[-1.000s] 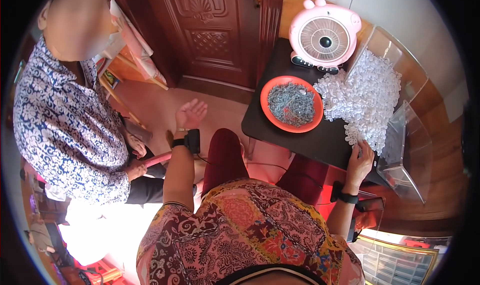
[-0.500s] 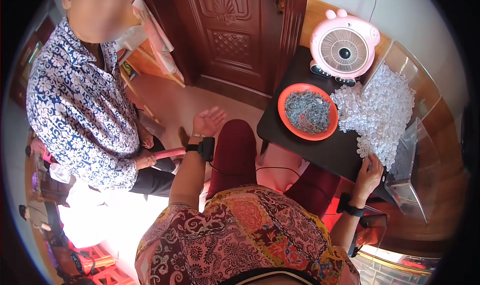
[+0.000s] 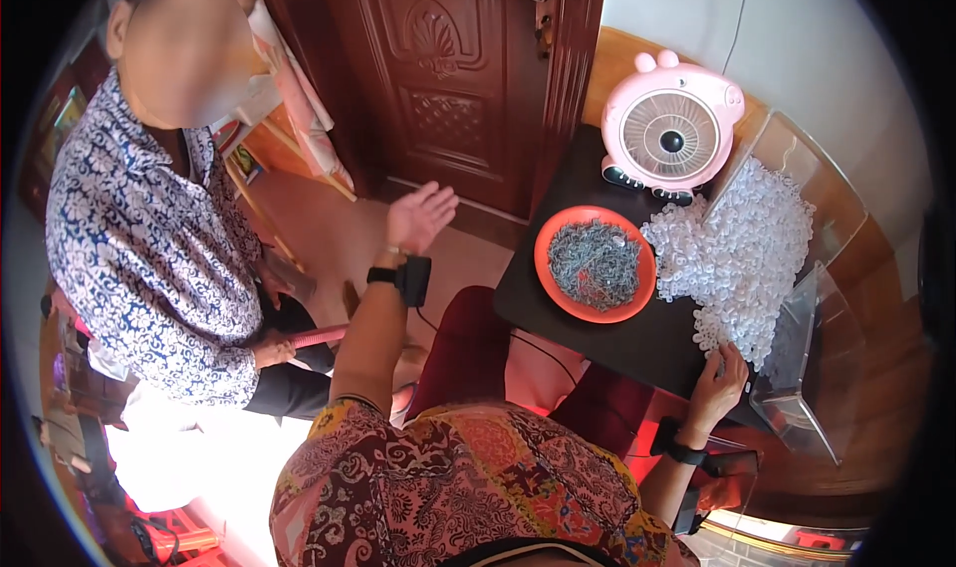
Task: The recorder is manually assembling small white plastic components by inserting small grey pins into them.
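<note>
My left hand (image 3: 422, 217) is raised in front of me, palm up, its fingers stretched out with nothing in them. On the right, my right hand (image 3: 719, 386) is at the near edge of a heap of small white plastic pieces (image 3: 742, 248). Its bent fingertips touch the nearest pieces, and thumb and forefinger look apart. An orange-red bowl (image 3: 546, 284), filled with grey metal nails or pins (image 3: 596, 266), sits left of the heap. Both rest on a black table (image 3: 637, 346).
A pink pig-shaped fan (image 3: 670, 129) stands behind the bowl. Clear plastic panels (image 3: 802, 313) edge the heap on the right. On the left, another person (image 3: 149, 258) in a patterned shirt holds a pink rod-like thing (image 3: 319, 336). A brown door (image 3: 448, 79) is ahead.
My left hand has risen and moved slightly away from me, still spread. My right hand stays by the heap's near edge, its fingers shifted a little. The view has tilted, moving the table down.
</note>
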Motion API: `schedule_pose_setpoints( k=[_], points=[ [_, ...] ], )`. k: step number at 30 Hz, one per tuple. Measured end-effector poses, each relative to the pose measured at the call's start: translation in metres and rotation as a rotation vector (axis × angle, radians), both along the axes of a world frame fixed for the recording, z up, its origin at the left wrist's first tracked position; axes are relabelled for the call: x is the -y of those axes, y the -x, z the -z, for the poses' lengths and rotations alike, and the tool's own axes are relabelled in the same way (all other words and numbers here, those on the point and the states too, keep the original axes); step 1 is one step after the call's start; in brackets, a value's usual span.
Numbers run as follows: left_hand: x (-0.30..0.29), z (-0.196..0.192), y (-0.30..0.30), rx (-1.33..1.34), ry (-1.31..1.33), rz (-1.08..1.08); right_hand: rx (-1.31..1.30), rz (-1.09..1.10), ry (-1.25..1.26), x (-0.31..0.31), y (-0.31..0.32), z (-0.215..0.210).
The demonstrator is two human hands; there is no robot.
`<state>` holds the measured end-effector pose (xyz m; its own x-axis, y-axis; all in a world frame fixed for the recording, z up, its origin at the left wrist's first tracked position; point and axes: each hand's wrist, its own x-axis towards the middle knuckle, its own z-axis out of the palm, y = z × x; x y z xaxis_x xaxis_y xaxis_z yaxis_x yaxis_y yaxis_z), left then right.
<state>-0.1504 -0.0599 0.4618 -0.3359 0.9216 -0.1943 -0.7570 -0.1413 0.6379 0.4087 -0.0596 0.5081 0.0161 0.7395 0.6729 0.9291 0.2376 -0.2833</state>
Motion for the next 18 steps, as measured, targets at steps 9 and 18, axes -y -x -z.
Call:
schedule_pose_setpoints(
  k=[9,18],
  points=[
    [0.015,0.148,-0.006,0.052,0.334,0.213,0.022,0.0,0.083,-0.048,0.032,0.048],
    [0.004,0.158,-0.017,-0.343,0.415,0.243,0.005,-0.017,0.05,-0.063,0.038,0.076]
  ],
)
